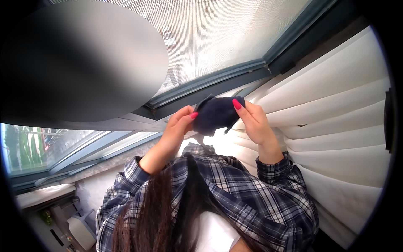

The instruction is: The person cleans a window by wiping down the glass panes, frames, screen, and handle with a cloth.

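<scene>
A dark navy cloth (217, 115) is stretched between my two hands, in front of my chest and beside the window frame. My left hand (179, 126) pinches its left edge, thumb on top. At its upper right corner, my right hand (253, 119) grips the fabric between thumb and fingers. The cloth looks folded, with a loose flap hanging at its lower right. What lies under the cloth is hidden.
A window with a mesh screen (217, 34) and grey frame (214, 88) stands ahead. Pale curtains (340, 126) hang close on my right. Another window (25, 151) is at left, above a white sill (45, 195). A blurred round patch covers the upper left.
</scene>
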Tool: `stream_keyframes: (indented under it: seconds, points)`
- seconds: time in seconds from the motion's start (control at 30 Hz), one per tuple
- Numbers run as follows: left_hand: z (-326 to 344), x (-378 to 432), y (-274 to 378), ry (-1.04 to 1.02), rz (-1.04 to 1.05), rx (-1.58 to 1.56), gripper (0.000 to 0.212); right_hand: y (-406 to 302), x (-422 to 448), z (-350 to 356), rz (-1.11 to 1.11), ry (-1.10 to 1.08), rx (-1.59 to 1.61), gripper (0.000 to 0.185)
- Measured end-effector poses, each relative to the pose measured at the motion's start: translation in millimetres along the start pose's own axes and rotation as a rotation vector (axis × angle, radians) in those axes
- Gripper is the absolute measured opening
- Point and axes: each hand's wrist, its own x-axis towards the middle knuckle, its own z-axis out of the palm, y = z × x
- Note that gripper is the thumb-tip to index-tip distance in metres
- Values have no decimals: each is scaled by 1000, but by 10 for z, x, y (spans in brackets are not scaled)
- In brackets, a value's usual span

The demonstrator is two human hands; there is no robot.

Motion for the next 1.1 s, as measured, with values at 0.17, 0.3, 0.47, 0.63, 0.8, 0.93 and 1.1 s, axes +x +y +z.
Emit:
stream_keyframes:
  seconds: [0.17,0.3,0.47,0.63,0.8,0.93,1.1]
  points:
    - [47,-15,7,87,-107,86,23,197,72,-1,96,-47,38,29]
    - [139,-28,87,137,-45,200,20,124,127,23,171,-72,321,23]
    - [-16,-53,-25,354,68,410,26,233,104,-15,328,-87,351,50]
    - [22,-87,-7,317,173,486,25,293,38,242,-84,51,241,92]
    - [53,-130,91,251,492,918,34,267,53,238,-191,38,-192,51]
    - [80,-121,170,351,654,1418,38,293,42,166,-140,-1,-546,33]
    - [20,-192,317,314,654,1391,20,68,62,67,-417,106,-680,21]
